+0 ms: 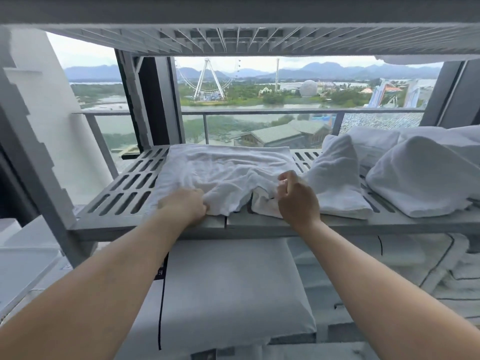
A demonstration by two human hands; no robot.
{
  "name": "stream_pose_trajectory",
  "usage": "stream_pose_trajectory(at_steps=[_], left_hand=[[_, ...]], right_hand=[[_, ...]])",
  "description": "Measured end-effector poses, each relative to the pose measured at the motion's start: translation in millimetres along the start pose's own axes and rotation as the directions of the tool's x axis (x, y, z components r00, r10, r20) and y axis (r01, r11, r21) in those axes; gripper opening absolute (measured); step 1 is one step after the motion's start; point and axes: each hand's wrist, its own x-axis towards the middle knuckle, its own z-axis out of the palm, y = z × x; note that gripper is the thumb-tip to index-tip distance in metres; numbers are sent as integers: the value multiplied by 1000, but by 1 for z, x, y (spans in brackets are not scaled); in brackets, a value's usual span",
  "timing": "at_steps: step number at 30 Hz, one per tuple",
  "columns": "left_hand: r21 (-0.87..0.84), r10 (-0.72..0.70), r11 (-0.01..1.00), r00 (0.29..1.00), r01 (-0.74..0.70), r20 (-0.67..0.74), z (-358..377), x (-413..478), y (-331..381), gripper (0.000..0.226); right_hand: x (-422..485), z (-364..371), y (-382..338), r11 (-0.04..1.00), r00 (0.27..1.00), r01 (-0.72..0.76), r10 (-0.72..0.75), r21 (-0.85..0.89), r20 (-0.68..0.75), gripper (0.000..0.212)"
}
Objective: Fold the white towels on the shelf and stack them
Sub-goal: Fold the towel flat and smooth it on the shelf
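On the slatted shelf a rumpled towel lies spread — the left hand pinches its near edge, the right hand grips the near right corner. Folding looks barely begun; next, I'd guess, both corners get carried away toward the far edge — evenly, beside the waiting pile.

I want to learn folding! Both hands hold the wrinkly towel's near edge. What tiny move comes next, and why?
Probably lift the near edge and carry it to the far edge, folding the towel in half. The left hand and right hand grip its near side, and it lies spread open, wrinkled and unfolded, on the shelf.
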Motion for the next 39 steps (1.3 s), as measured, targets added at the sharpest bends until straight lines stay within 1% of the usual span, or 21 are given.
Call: stream_pose_trajectory(at_steps=[1,2,4,6,9,11,13,16,18,20,22,23,25,26,27,28,29,31,33,36,39], left_hand=[[-3,24,1000,999,-25,-45,2,-2,0,32],[8,42,999,993,-41,-106,5,-4,1,28],[2,42,999,979,-42,-202,7,-7,1,27],[-18,35,999,971,-41,-237,7,-6,-1,28],[-23,46,998,968,-54,-246,-7,2,-9,25],[-9,54,998,966,-58,-254,-23,6,-20,23],[64,32,998,967,-16,-252,-42,7,-35,22],[283,-53,954,983,102,-176,-60,0,-49,21],[409,-130,902,990,142,-56,-63,-8,-46,21],[498,-228,854,969,152,95,-63,-15,-40,22],[542,-288,825,945,161,158,-63,-15,-32,33],[531,-238,835,964,141,120,-62,-16,-26,34],[400,9,916,996,28,-90,-56,-18,-7,34],[254,152,962,972,-104,-177,-49,-18,5,35],[87,277,960,937,-264,-211,-41,-19,19,37],[-58,383,914,902,-401,-200,-33,-22,33,44],[-158,450,866,877,-475,-168,-24,-24,46,54],[-214,469,852,878,-477,-93,-5,-22,64,66],[-168,419,888,904,-428,-87,14,-14,67,58],[-71,376,910,886,-408,-271,26,-5,59,26],[11,373,918,852,-397,-366,24,-9,54,15]], right_hand=[[-5,-1,-1,1000,1000,19,-19,15,-5,31],[-9,-2,-3,999,999,32,-33,33,28,37],[-14,0,-5,999,984,32,-37,28,173,49],[-17,7,-5,995,955,67,-42,-77,292,55],[-14,20,-9,977,940,78,-6,-198,340,71],[-11,27,-15,971,955,24,48,-239,293,61],[-8,33,-21,954,956,6,83,-299,283,49],[-8,33,-25,947,949,40,64,-319,309,38],[-8,30,-26,964,943,82,8,-254,333,30],[-8,25,-23,980,935,114,-50,-165,352,21],[-10,19,-20,989,937,110,-71,-95,343,17],[-11,16,-19,993,940,94,-65,-71,335,17],[-10,11,-16,999,947,36,-26,-25,321,19],[-10,9,-15,1000,949,1,-2,2,315,22],[-10,8,-13,999,951,-30,20,29,308,26],[-12,6,-12,997,952,-59,39,55,303,31],[-14,5,-10,993,953,-85,59,76,298,36],[-17,3,-6,990,952,-113,84,83,295,47],[-19,-1,-3,996,941,-83,67,36,332,56],[-21,-7,3,998,939,-53,56,-21,339,58],[-24,-9,3,998,947,-41,56,-52,317,52]])
